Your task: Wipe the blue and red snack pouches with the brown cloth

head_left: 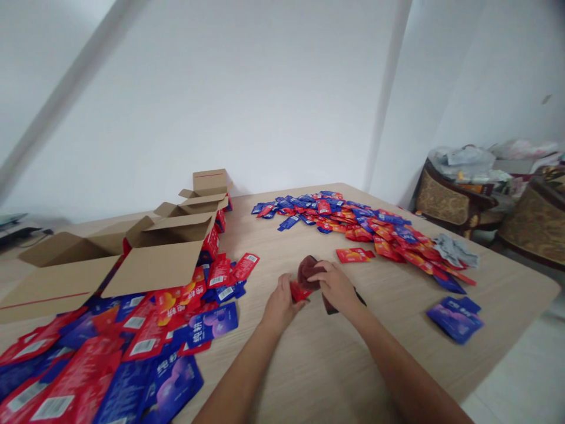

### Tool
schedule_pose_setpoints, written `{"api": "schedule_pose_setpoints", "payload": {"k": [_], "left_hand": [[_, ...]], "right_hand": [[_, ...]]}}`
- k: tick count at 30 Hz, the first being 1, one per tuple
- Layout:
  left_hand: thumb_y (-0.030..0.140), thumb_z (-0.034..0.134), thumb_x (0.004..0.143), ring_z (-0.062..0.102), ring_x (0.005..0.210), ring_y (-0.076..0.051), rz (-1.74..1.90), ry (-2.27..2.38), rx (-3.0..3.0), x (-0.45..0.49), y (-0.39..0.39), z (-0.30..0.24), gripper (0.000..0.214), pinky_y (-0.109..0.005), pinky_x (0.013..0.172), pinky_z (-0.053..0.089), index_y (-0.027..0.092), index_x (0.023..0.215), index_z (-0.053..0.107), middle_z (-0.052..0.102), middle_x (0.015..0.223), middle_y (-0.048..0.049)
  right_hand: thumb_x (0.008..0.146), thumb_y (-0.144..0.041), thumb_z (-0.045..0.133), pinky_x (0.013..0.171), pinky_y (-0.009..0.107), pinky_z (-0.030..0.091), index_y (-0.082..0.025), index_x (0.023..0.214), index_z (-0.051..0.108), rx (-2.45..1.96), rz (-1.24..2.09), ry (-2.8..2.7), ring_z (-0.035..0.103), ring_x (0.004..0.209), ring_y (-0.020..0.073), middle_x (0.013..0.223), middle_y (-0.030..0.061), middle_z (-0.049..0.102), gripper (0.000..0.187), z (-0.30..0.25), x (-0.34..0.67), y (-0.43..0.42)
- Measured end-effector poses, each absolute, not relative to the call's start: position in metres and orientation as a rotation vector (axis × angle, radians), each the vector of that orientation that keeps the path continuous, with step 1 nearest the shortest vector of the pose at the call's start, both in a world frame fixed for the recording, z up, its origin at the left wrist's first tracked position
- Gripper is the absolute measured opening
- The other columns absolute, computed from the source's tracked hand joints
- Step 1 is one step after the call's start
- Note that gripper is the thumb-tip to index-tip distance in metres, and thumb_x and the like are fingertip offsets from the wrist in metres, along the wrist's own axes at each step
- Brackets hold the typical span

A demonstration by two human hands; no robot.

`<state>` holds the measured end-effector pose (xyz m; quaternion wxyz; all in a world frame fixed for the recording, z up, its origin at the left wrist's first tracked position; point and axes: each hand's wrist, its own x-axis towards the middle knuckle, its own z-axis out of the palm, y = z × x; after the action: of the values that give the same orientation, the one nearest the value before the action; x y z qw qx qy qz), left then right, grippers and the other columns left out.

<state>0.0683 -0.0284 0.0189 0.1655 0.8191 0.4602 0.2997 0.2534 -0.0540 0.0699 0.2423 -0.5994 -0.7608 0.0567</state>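
In the middle of the table, my left hand (pixel 281 303) pinches a small red packet (pixel 300 291), mostly hidden by the fingers. My right hand (pixel 338 288) grips a brown cloth (pixel 308 272) and presses it against the packet. Part of the cloth, with a dark edge, hangs below the right hand. Just beyond my hands lies an orange-red packet (pixel 352 255). To the right a blue packet (pixel 457 318) rests on top of another blue one.
Open cardboard boxes (pixel 154 268) line the left side, with red and blue packets (pixel 145 335) heaped before them. Another packet pile (pixel 375 224) spreads along the far right, with a grey cloth (pixel 457 250) at its end. Patterned chairs (pixel 454 197) stand beyond the table (pixel 282 377).
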Motion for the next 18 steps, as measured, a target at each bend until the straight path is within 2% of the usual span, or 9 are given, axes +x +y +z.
{"api": "schedule_pose_setpoints", "payload": {"k": [3,7,12,15,18], "left_hand": [[0.029,0.064,0.073,0.055,0.105,-0.024,0.832,1.266,2.338,0.067,-0.027,0.019,0.064,-0.036,0.083,0.047,0.020,0.124,0.027,0.045,0.121,-0.0124],[0.029,0.060,0.076,0.056,0.101,-0.022,0.753,1.348,2.369,0.069,-0.029,0.023,0.049,-0.036,0.083,0.046,0.020,0.118,0.037,0.051,0.115,-0.0099],[0.033,0.042,0.088,0.058,0.099,-0.022,0.845,1.329,2.390,0.067,-0.033,0.031,0.028,-0.035,0.087,0.043,0.020,0.111,0.051,0.060,0.109,-0.0087],[0.034,0.033,0.091,0.061,0.088,-0.020,1.032,1.393,2.154,0.060,-0.030,0.032,0.030,-0.033,0.082,0.045,0.020,0.098,0.059,0.066,0.095,-0.0068],[0.037,0.035,0.088,0.063,0.075,-0.020,1.104,1.449,1.840,0.053,-0.022,0.028,0.033,-0.033,0.072,0.048,0.018,0.082,0.061,0.068,0.078,-0.0059]], "right_hand": [[0.081,-0.011,0.042,0.090,0.030,0.037,-0.031,0.092,0.071,-1.486,0.248,-2.234,0.048,0.100,0.0182,0.110,0.0015,0.058,0.037,0.066,0.237,-0.054],[0.080,-0.009,0.041,0.088,0.032,0.038,-0.029,0.086,0.073,-1.738,0.240,-2.120,0.049,0.098,0.0195,0.110,0.0028,0.058,0.038,0.054,0.256,-0.039],[0.079,-0.012,0.042,0.091,0.037,0.039,-0.025,0.106,0.067,-1.948,0.024,-1.789,0.047,0.106,0.0236,0.120,0.0085,0.051,0.039,0.035,0.300,-0.025],[0.079,-0.011,0.038,0.098,0.036,0.035,-0.025,0.109,0.064,-1.797,0.048,-1.678,0.045,0.111,0.0202,0.120,0.0060,0.049,0.043,0.033,0.300,-0.023],[0.079,-0.011,0.036,0.103,0.036,0.032,-0.023,0.113,0.061,-1.596,0.080,-1.647,0.042,0.116,0.0187,0.122,0.0056,0.046,0.044,0.040,0.276,-0.030]]}}
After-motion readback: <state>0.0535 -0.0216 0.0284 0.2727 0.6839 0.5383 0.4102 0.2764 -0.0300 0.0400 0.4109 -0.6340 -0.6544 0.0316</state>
